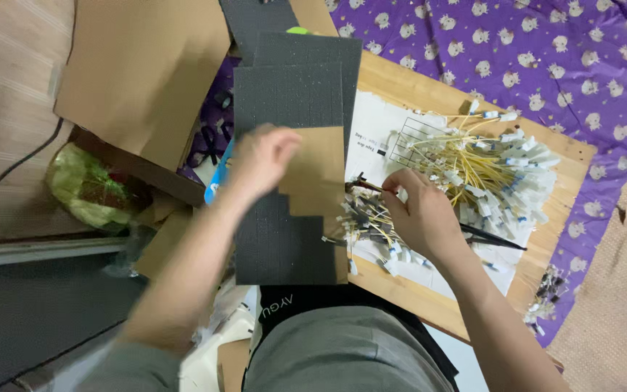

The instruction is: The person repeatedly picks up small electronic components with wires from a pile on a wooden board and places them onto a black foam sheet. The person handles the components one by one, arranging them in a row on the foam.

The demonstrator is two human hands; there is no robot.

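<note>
Nearest, the right hand [419, 214] rests curled on a heap of white-tagged pieces [371, 225], fingers pinched on something small; what exactly, I cannot tell. Black tweezers [495, 237] jut from under it toward four o'clock. At nine o'clock from it, the left hand [263, 160] hovers, blurred, fingers loosely closed over a dark foam sheet [284, 94] and a brown card piece [317, 170]; whether it grips either is unclear. At two o'clock lies a bundle of yellow wires [484, 163] on white paper [379, 120], on the wooden worktop [400, 83]. Farthest spreads purple patterned cloth [546, 58].
</note>
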